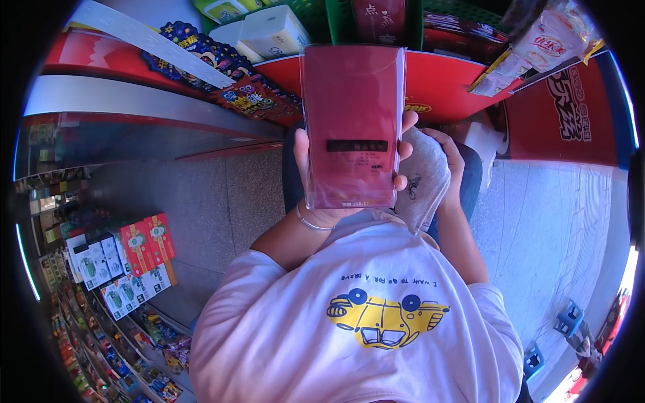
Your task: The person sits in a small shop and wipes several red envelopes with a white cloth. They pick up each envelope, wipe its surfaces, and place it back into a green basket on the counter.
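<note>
My left hand [322, 216] holds a flat dark red packet [352, 101] in a clear plastic sleeve, upright before my chest. The thumb lies along its left edge and the fingertips curl around its right edge; most of the palm is hidden behind it. Print and a black band mark the packet's lower half. Just to its right, my right hand [455, 169] grips a soft grey cloth item [423, 176] with a small dark motif. The cloth's exact kind is unclear, and the packet partly hides it.
Green plastic baskets [332, 22] with tissue packs [274, 32] and red packets stand on a red-fronted counter [443, 85]. Snack bags [549, 45] hang at upper right. Stacked cartons [146, 242] and snack shelves [101, 342] are at left. Blue stools [569, 317] stand at lower right.
</note>
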{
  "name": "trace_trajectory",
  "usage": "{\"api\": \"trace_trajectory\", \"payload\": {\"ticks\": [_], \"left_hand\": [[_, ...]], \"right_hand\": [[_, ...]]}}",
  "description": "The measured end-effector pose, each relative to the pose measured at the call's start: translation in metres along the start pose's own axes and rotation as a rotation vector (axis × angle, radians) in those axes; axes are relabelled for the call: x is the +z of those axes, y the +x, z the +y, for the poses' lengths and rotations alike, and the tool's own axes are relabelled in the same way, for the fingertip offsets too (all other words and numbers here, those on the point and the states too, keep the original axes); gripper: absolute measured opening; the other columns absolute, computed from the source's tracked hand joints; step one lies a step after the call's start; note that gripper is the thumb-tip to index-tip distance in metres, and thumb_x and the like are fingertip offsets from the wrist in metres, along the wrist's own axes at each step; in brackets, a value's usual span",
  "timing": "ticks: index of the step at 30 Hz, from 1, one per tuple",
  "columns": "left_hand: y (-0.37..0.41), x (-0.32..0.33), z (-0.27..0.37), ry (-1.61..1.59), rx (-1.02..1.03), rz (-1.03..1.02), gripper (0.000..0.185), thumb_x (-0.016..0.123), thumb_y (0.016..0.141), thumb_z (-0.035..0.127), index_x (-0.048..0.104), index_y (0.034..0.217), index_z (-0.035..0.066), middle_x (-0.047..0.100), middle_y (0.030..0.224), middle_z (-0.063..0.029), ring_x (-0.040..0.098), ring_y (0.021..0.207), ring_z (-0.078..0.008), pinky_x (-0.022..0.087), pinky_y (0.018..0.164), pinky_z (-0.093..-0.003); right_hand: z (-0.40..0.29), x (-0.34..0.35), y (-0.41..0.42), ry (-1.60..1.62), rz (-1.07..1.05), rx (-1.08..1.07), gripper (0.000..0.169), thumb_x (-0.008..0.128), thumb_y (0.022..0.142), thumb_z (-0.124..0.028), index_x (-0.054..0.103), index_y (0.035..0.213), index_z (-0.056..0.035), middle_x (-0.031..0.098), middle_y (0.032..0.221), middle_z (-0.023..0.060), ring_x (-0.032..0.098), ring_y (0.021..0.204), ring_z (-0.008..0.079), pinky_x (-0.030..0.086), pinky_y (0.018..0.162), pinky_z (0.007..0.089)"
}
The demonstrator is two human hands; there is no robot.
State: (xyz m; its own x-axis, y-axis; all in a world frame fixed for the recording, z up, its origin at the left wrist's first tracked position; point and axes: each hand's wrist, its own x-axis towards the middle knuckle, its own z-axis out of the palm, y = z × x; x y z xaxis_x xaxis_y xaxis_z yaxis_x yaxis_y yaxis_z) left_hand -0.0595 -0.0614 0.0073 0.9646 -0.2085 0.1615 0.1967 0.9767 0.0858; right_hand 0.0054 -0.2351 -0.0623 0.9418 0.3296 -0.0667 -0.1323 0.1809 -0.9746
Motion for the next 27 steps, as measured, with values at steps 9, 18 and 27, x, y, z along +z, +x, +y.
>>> {"api": "trace_trajectory", "payload": {"ticks": [9, 18, 27], "left_hand": [[0.001, 0.008, -0.005, -0.027, -0.002, -0.002, 0.099, 0.054, 0.075, 0.069, 0.015, 0.144, 0.011, 0.018, 0.148, -0.0164, 0.044, 0.117, -0.0313, 0.043, 0.085, -0.0474], [0.003, 0.016, -0.01, -0.065, 0.048, 0.001, 0.101, 0.052, 0.074, 0.071, 0.016, 0.143, 0.006, 0.019, 0.146, -0.0218, 0.046, 0.117, -0.0339, 0.049, 0.084, -0.0494], [0.001, 0.012, -0.01, -0.045, -0.001, -0.006, 0.098, 0.053, 0.076, 0.069, 0.013, 0.145, 0.012, 0.012, 0.15, -0.0174, 0.046, 0.118, -0.0317, 0.042, 0.085, -0.0488]], "right_hand": [[0.003, -0.002, 0.0, -0.172, -0.015, -0.07, 0.04, 0.071, 0.07, 0.001, 0.057, 0.108, -0.0016, 0.058, 0.106, 0.0093, 0.056, 0.098, 0.0172, 0.044, 0.088, 0.0283], [0.008, -0.005, 0.0, -0.293, -0.047, -0.14, 0.033, 0.061, 0.077, -0.001, 0.056, 0.11, -0.0024, 0.059, 0.104, 0.0072, 0.057, 0.095, 0.0153, 0.046, 0.086, 0.0276], [0.011, -0.004, -0.001, -0.273, -0.06, -0.117, 0.034, 0.061, 0.078, -0.002, 0.054, 0.111, -0.0017, 0.059, 0.106, 0.0072, 0.057, 0.096, 0.0156, 0.045, 0.088, 0.0278]]}}
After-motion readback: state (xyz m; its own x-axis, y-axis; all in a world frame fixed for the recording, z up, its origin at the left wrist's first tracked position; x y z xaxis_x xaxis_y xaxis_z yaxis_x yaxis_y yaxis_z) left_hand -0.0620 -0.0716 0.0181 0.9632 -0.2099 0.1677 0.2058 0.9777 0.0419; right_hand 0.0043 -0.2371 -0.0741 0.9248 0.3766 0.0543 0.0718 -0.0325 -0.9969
